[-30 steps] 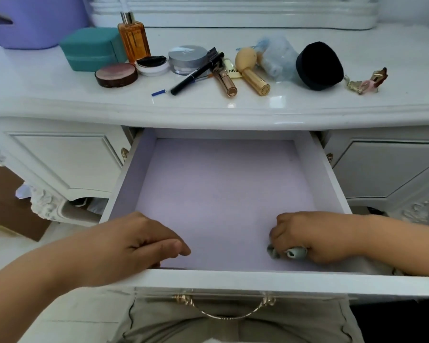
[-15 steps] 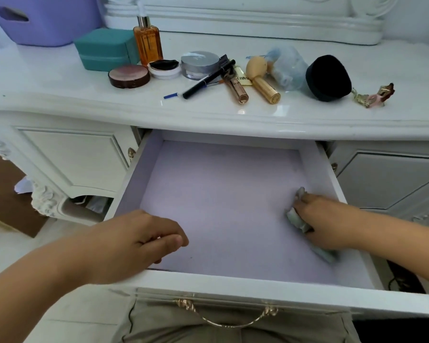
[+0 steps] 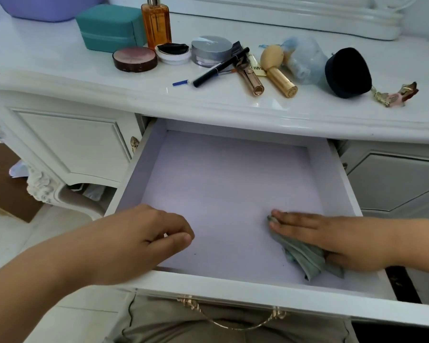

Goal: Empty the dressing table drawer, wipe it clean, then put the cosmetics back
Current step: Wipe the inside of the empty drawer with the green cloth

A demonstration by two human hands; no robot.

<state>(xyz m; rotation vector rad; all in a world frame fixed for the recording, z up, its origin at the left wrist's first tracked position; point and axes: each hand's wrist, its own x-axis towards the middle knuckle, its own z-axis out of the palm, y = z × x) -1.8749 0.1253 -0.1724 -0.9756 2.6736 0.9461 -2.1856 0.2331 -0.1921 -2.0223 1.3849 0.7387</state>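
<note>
The white drawer (image 3: 258, 297) is pulled out, and its lilac lining is bare apart from a cloth. My right hand (image 3: 332, 240) lies flat, fingers pointing left, pressing a grey-green cloth (image 3: 302, 258) onto the lining near the front right corner. My left hand (image 3: 139, 241) rests on the drawer's front left edge with fingers loosely curled and nothing in it. The cosmetics lie on the tabletop: an amber bottle (image 3: 156, 23), a brown compact (image 3: 135, 58), a silver jar (image 3: 212, 51), a black pen (image 3: 221, 68), gold tubes (image 3: 281, 81) and a black puff (image 3: 347, 73).
A teal box (image 3: 109, 27) and a purple basin (image 3: 47, 7) stand at the back left of the white tabletop (image 3: 60, 70). A pink-gold hair clip (image 3: 395, 95) lies at the right. A gold handle (image 3: 230, 315) hangs on the drawer front, above my lap.
My right hand slid the cloth from the front up the right wall, then back toward the front right floor, flattening out. My left hand stayed on the front edge.
</note>
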